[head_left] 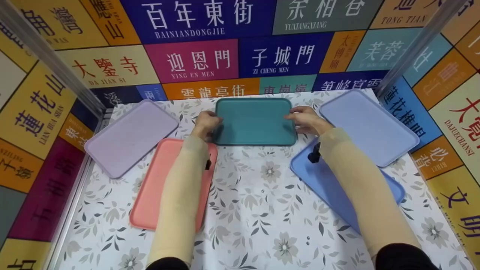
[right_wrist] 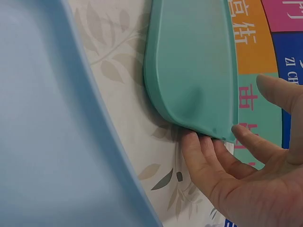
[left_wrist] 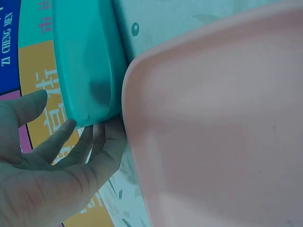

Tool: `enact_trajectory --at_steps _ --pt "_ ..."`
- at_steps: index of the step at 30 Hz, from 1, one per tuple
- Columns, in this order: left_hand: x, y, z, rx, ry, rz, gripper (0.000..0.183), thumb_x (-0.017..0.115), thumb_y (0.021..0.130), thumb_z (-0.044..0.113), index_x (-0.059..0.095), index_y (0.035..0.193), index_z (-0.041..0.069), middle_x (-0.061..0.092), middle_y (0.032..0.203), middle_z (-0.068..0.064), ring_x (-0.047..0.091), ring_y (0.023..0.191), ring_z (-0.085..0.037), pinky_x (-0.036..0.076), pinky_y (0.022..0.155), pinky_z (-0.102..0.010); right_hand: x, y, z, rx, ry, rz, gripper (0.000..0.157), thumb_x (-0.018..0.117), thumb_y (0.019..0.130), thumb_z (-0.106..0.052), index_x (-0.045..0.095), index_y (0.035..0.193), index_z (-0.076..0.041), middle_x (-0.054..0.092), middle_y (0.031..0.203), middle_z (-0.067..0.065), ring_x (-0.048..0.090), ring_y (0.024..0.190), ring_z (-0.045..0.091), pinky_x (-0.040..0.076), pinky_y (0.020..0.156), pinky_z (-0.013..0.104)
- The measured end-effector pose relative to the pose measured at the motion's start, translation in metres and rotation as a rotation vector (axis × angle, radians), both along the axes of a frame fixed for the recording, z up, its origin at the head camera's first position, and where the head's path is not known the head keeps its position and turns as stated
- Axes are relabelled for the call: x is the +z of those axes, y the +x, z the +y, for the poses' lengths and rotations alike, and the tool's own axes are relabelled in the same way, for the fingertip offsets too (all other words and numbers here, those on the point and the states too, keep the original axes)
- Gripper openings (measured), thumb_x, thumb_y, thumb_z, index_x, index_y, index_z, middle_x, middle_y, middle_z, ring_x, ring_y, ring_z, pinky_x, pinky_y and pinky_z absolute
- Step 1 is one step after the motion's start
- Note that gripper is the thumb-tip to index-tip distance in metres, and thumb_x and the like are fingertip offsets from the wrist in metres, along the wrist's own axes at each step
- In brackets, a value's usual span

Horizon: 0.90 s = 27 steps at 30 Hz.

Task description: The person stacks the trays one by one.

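A dark green rectangular tray (head_left: 255, 122) lies lengthwise at the back of the table, between both hands. At its left short end is my left hand (head_left: 207, 123); in the left wrist view its fingers (left_wrist: 106, 149) reach the tray's edge, while the thumb stands away from it. My right hand (head_left: 305, 119) is at the right short end in the same manner, fingers (right_wrist: 201, 156) against the edge and thumb raised off. Under my left forearm is a pink tray (head_left: 150, 195), its corner close to the green one. A blue tray (head_left: 307, 165) lies under my right forearm.
A pale purple tray (head_left: 131, 138) lies slanted at the back left, and a lavender-blue tray (head_left: 369, 127) at the back right, overlapping the blue one in this view. A floral cloth (head_left: 255, 210) covers the table. Walls with coloured sign panels (head_left: 191, 62) enclose the back and sides.
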<state>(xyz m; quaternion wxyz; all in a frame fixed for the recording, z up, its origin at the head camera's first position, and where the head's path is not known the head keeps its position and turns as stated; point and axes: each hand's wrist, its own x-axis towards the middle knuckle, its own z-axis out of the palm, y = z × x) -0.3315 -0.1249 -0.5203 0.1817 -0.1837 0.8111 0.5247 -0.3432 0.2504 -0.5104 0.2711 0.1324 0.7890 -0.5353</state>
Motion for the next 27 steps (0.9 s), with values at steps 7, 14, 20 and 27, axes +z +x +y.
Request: enact_trajectory --at_steps 7,14,20,27 --pt "0.002 -0.004 -0.004 -0.019 -0.003 -0.007 0.051 0.066 0.111 0.021 0.056 0.159 0.007 0.063 0.157 -0.017 0.063 0.146 -0.034 0.058 0.121 -0.051 -0.002 -0.001 0.003 0.024 0.012 0.03 0.078 0.075 0.106 -0.018 0.039 0.175 -0.016 0.029 0.185 0.021 0.04 0.168 0.039 0.046 0.132 0.055" --pt "-0.001 -0.005 -0.012 -0.059 0.059 -0.015 0.05 0.057 0.113 0.015 0.055 0.162 0.007 0.061 0.159 -0.017 0.061 0.144 -0.032 0.055 0.124 -0.052 -0.007 0.001 0.009 0.068 -0.019 0.091 0.078 0.062 0.103 0.006 0.037 0.175 -0.011 0.037 0.179 0.025 0.053 0.152 0.037 0.053 0.124 0.05" --pt "-0.007 -0.005 -0.017 -0.057 0.106 -0.017 0.058 0.052 0.106 0.001 0.057 0.162 0.013 0.06 0.153 -0.015 0.061 0.127 -0.029 0.057 0.12 -0.052 -0.01 0.002 0.017 0.083 -0.069 0.098 0.082 0.051 0.099 0.015 0.036 0.176 -0.009 0.049 0.169 0.027 0.063 0.13 0.026 0.06 0.1 0.035" --pt "-0.001 0.0 -0.024 -0.058 0.182 0.014 0.064 0.053 0.1 0.0 0.06 0.161 0.021 0.061 0.141 -0.012 0.064 0.107 -0.026 0.061 0.093 -0.041 -0.009 -0.001 0.023 0.053 -0.102 0.129 0.086 0.05 0.095 0.018 0.037 0.175 -0.009 0.053 0.162 0.023 0.067 0.092 0.009 0.057 0.077 0.027"
